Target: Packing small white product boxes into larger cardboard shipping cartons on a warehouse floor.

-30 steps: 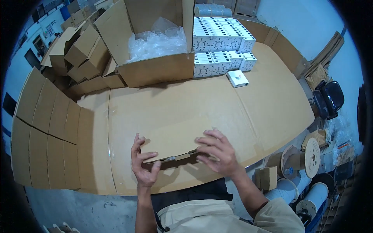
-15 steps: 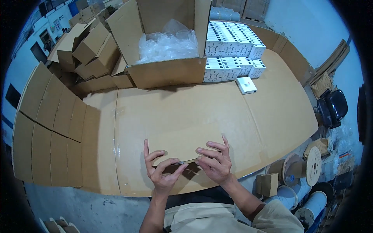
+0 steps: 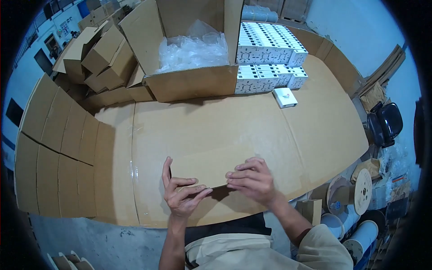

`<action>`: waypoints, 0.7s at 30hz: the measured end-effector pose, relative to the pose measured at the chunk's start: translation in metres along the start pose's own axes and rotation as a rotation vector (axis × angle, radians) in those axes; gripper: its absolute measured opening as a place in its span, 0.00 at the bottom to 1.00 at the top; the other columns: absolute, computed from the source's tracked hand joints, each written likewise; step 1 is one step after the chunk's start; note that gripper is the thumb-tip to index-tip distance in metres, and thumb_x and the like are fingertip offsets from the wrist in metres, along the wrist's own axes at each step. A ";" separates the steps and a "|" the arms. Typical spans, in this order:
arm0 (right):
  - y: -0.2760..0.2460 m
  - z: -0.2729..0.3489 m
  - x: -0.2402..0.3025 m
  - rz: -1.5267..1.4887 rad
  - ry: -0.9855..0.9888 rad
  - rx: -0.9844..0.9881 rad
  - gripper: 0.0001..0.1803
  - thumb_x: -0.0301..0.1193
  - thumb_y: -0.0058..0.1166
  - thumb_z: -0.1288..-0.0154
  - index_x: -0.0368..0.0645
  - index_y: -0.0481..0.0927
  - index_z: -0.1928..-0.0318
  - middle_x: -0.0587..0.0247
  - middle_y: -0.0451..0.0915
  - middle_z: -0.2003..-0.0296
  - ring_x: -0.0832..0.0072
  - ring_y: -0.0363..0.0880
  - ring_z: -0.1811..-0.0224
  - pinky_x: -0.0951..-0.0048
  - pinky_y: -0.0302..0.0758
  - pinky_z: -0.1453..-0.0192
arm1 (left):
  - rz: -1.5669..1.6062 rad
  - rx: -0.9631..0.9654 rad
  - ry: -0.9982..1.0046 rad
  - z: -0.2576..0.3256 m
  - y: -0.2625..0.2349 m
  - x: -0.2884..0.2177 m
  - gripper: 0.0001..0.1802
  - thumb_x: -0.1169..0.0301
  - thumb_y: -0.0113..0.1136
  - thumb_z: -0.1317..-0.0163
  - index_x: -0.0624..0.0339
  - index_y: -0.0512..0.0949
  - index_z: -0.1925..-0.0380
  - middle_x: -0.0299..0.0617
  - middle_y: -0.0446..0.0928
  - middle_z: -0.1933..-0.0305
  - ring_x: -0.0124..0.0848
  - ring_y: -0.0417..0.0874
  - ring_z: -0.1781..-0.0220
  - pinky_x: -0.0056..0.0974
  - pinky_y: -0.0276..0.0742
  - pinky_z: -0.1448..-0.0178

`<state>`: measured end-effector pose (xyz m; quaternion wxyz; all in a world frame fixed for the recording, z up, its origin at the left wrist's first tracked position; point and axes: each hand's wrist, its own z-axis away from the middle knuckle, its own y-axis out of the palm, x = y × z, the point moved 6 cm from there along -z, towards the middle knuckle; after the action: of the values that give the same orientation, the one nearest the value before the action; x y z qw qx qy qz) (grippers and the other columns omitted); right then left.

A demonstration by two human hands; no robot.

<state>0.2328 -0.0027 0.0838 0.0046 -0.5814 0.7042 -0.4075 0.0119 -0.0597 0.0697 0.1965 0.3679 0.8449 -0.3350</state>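
Observation:
A brown cardboard box (image 3: 210, 167) lies in front of me at the table's near side; its colour blends with the table cover, so its outline is faint. My left hand (image 3: 182, 192) grips the box's near left corner, index finger raised along the left side, thumb and other fingers at the near edge. At the near right corner, my right hand (image 3: 253, 181) is closed, its bent fingers on the edge and its thumb mostly hidden. A dark shadow shows below the near edge between the hands.
A large open carton (image 3: 191, 83) with clear plastic bags (image 3: 193, 51) stands at the back. Stacked white boxes (image 3: 265, 51) and one loose white box (image 3: 285, 97) are right of it. Brown boxes (image 3: 56, 153) form a wall at left. Spools (image 3: 360, 192) stand on the floor at right.
My right hand has drawn its fingers together and moved slightly up and right. The left hand has shifted a little to the left, still at the box's corner.

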 end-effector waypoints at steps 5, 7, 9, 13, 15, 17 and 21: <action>-0.024 -0.001 -0.027 -0.132 0.089 0.100 0.10 0.28 0.77 0.48 0.47 0.91 0.64 0.68 0.92 0.57 0.60 0.83 0.39 0.52 0.73 0.29 | 0.197 0.114 -0.077 -0.016 -0.002 0.021 0.15 0.66 0.88 0.68 0.48 0.89 0.79 0.36 0.77 0.69 0.41 0.82 0.47 0.70 0.62 0.23; -0.027 0.002 -0.032 -0.178 0.123 0.122 0.09 0.26 0.78 0.48 0.44 0.90 0.65 0.65 0.92 0.56 0.56 0.81 0.35 0.51 0.73 0.27 | 0.266 0.164 -0.105 -0.018 -0.003 0.027 0.15 0.65 0.88 0.68 0.48 0.90 0.79 0.35 0.77 0.69 0.37 0.82 0.49 0.69 0.63 0.23; -0.031 0.003 -0.040 -0.329 0.192 0.164 0.09 0.24 0.77 0.49 0.41 0.89 0.67 0.63 0.91 0.56 0.53 0.79 0.33 0.51 0.74 0.26 | 0.256 0.255 -0.073 -0.018 -0.002 0.028 0.15 0.65 0.88 0.68 0.47 0.91 0.77 0.34 0.76 0.69 0.35 0.82 0.51 0.66 0.67 0.26; -0.025 0.002 -0.036 -0.302 0.159 0.033 0.07 0.21 0.75 0.47 0.40 0.88 0.68 0.60 0.91 0.57 0.52 0.78 0.32 0.52 0.77 0.29 | 0.266 0.270 -0.033 -0.023 -0.008 0.037 0.13 0.65 0.88 0.67 0.47 0.91 0.79 0.37 0.79 0.63 0.36 0.81 0.48 0.59 0.70 0.28; -0.031 0.002 -0.036 -0.299 0.222 0.080 0.07 0.21 0.75 0.46 0.40 0.88 0.68 0.58 0.91 0.57 0.49 0.78 0.32 0.50 0.77 0.29 | 0.322 0.262 -0.079 -0.019 -0.007 0.043 0.23 0.66 0.89 0.67 0.49 0.90 0.67 0.42 0.79 0.51 0.41 0.78 0.39 0.56 0.69 0.27; -0.035 0.003 -0.035 -0.310 0.266 0.123 0.07 0.21 0.74 0.46 0.39 0.88 0.67 0.55 0.91 0.57 0.47 0.77 0.32 0.48 0.76 0.29 | 0.315 0.236 -0.174 -0.014 -0.004 0.043 0.32 0.65 0.90 0.69 0.49 0.86 0.58 0.44 0.76 0.47 0.43 0.76 0.37 0.55 0.67 0.25; -0.047 0.014 -0.025 -0.191 0.226 0.046 0.15 0.22 0.67 0.39 0.37 0.87 0.51 0.51 0.86 0.44 0.54 0.78 0.32 0.57 0.76 0.31 | 0.229 0.326 -0.212 -0.002 -0.004 0.061 0.51 0.66 0.91 0.69 0.48 0.72 0.41 0.46 0.74 0.41 0.48 0.71 0.30 0.54 0.65 0.24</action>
<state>0.2860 0.0108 0.0901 -0.0999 -0.5961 0.6321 -0.4850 -0.0307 -0.0305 0.0374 0.2588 0.4512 0.7070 -0.4792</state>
